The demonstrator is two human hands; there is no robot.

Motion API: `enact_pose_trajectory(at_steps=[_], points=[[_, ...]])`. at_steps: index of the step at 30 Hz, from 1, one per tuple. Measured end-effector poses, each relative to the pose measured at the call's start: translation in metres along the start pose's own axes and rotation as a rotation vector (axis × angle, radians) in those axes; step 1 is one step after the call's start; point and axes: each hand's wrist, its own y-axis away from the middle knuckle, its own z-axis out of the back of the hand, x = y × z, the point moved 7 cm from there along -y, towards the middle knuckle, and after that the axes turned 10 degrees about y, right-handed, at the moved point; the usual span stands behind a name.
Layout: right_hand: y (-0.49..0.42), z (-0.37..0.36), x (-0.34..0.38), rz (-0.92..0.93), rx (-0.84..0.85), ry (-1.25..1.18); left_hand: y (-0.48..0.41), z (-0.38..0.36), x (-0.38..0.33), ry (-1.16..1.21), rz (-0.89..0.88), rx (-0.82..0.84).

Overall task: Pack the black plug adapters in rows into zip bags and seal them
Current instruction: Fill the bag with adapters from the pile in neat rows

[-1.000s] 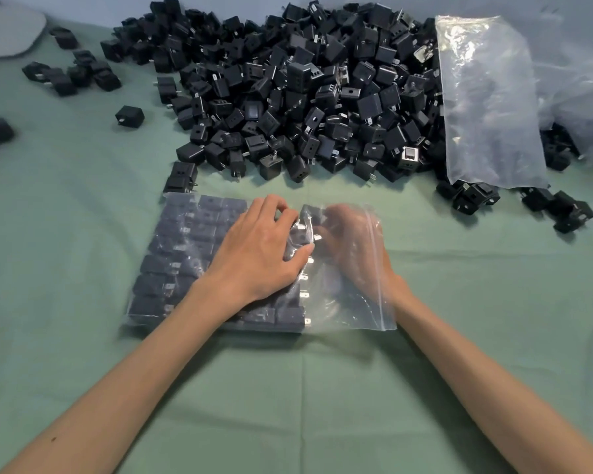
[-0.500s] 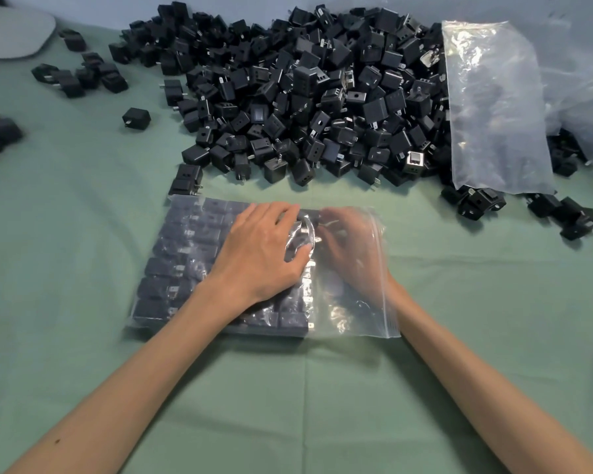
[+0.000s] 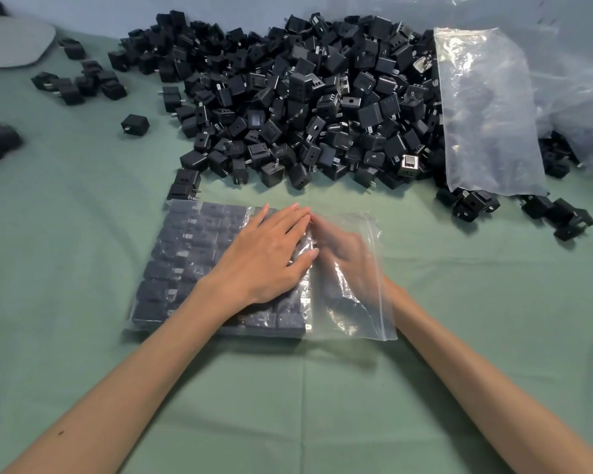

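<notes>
Green cloth covers the tabletop [image 3: 288, 388], and two bare forearms reach forward across it from the near edge. Just beyond them lies a clear zip bag [image 3: 353, 316], flat, its long axis running left to right. Its mouth points right, where the zip strip [image 3: 386, 302] runs from near to far. The left two thirds of the bag hold black plug adapters [image 3: 185, 254] packed in tight rows, metal prongs pointing right towards the mouth.

The left grip [image 3: 271, 258], a bare hand, presses flat on top of the bag over the rows, fingers straight and together, holding nothing. The right grip [image 3: 346, 261] is inside the bag, just beside the last row. Plastic and blur veil it, so whether it is wide or closed cannot be told.

Touching the bag's far left corner sit two stacked adapters [image 3: 184, 186]. Farther back spreads a large loose pile of adapters [image 3: 305, 107]. An empty clear bag [image 3: 486, 114] lies over the pile's right side. A single adapter [image 3: 135, 124] sits apart on the left.
</notes>
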Motion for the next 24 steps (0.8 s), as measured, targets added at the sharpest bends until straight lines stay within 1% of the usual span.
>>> enact_pose_trajectory(at_steps=[3, 4, 5, 7, 8, 12, 20, 24], points=[[0.002, 0.002, -0.023, -0.235, -0.01, 0.028, 0.005, 0.013, 0.007, -0.02, 0.102, -0.133], [0.002, 0.002, -0.028, -0.286, 0.006, 0.031, 0.006, 0.015, 0.011, -0.03, 0.13, -0.126], [0.003, 0.002, -0.031, -0.309, 0.018, 0.025, 0.007, 0.015, 0.014, -0.038, 0.143, -0.086], [0.002, 0.004, -0.031, -0.31, 0.021, 0.027, 0.007, 0.009, 0.019, -0.06, 0.14, 0.015], [0.003, 0.004, -0.03, -0.311, 0.015, 0.027, 0.007, 0.008, 0.02, -0.068, 0.134, 0.038], [0.009, 0.007, -0.035, -0.362, -0.007, -0.059, 0.009, 0.003, 0.019, -0.075, 0.142, 0.033], [0.002, -0.001, -0.031, -0.432, -0.042, -0.207, 0.01, -0.002, 0.017, -0.103, 0.16, 0.081], [0.014, -0.005, -0.042, -0.493, 0.029, -0.403, 0.008, -0.002, 0.016, -0.106, 0.177, 0.127]])
